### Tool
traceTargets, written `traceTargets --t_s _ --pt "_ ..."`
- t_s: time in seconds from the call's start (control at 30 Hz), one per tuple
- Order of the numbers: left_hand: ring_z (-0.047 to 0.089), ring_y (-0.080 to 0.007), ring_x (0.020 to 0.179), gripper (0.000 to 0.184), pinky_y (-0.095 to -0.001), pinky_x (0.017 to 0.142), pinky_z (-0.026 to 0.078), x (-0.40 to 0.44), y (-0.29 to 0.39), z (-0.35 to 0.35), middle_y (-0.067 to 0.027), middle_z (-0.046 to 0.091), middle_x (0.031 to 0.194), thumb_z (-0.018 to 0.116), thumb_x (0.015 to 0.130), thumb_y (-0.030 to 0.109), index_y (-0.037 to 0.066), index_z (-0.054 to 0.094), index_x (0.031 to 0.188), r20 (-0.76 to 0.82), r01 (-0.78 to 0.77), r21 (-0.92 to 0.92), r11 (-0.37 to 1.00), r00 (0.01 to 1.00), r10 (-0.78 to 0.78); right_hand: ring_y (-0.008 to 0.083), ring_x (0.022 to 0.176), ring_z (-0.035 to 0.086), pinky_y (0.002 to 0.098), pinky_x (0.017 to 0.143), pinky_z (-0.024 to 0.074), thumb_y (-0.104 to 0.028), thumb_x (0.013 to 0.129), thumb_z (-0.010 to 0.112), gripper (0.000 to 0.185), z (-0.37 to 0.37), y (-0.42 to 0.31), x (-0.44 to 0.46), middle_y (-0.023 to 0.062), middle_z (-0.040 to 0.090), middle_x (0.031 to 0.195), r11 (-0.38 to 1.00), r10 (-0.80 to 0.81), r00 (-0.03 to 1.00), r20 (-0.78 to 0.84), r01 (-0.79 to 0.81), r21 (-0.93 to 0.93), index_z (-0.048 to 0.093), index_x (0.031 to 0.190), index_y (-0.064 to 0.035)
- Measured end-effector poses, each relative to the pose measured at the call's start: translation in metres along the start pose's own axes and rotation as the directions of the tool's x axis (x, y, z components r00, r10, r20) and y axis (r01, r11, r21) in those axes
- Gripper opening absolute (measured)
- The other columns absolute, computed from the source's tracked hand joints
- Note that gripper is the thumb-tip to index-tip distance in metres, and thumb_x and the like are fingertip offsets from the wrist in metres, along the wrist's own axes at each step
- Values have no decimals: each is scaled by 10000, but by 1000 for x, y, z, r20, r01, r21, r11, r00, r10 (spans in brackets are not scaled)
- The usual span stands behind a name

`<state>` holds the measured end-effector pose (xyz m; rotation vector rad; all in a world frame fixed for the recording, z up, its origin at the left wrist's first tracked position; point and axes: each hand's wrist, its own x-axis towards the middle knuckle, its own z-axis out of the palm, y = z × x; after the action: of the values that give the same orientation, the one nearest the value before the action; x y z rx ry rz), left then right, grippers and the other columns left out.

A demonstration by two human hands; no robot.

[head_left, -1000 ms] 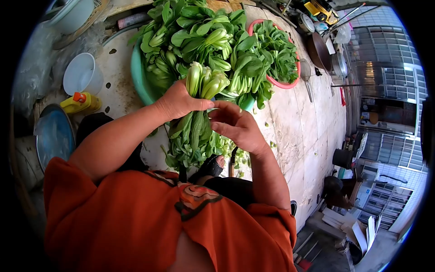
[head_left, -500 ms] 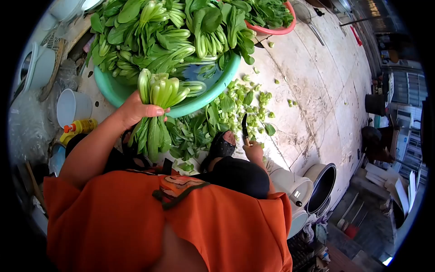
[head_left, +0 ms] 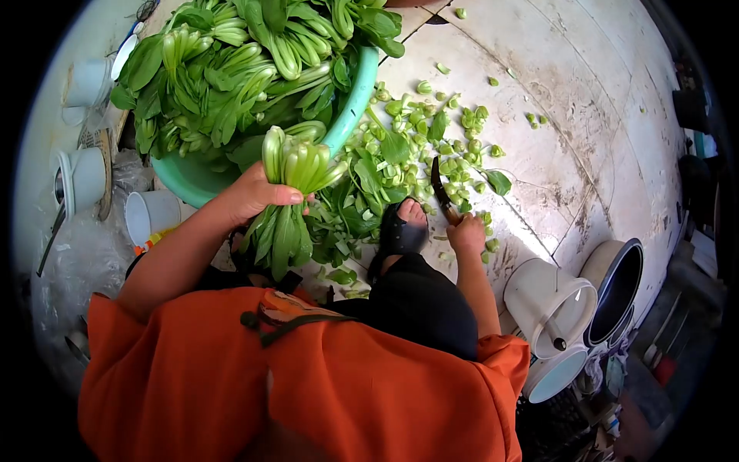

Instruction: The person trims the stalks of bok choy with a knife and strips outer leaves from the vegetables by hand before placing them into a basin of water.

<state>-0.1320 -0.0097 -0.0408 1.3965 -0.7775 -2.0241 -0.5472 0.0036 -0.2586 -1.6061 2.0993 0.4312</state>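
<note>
Our two hands are well apart. Just left of the frame's centre, our left hand (head_left: 260,194) is clamped around a bunch of bok choy (head_left: 299,168), pale stem bases at the top and dark leaves hanging below the fist. Right of centre, our right hand (head_left: 466,233) grips the handle of a curved knife (head_left: 442,192), its blade pointing up the frame. Trimmed stem ends (head_left: 469,122) and loose leaves lie scattered on the tiled floor (head_left: 570,131) near the blade. In the upper left we see more bok choy (head_left: 231,77) heaped in a green basin (head_left: 363,92); white buckets (head_left: 539,296) stand at lower right.
</note>
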Motion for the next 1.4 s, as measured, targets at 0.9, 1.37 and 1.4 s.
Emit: traceTargets --t_s 0.9,1.37,1.4 --pt "667 -279 825 560 -403 744 570 54 -34 30 -147 633 965 693 704 268 -1 535 1168 365 315 -307 898 910 -195 294 590 528 352 552 436 -142 670 661 158 -79 -91 -54 89 501 633 134 -757 527 -386 703 698 526 718 -75" --pt "649 -295 813 649 -442 747 537 60 -35 40 -158 628 957 733 733 267 0 485 1270 581 306 -21 952 779 -237 346 639 569 397 567 469 -214 663 681 202 -93 -116 -51 110 537 679 55 -811 389 -438 795 603 555 757 -87" --pt "649 -295 813 649 -442 747 537 59 -35 42 -158 628 957 733 733 267 0 485 1270 583 308 -21 951 777 -239 346 639 569 397 567 469 -214 663 681 202 -92 -116 -51 110 537 679 58 -810 392 -437 794 605 555 757 -87"
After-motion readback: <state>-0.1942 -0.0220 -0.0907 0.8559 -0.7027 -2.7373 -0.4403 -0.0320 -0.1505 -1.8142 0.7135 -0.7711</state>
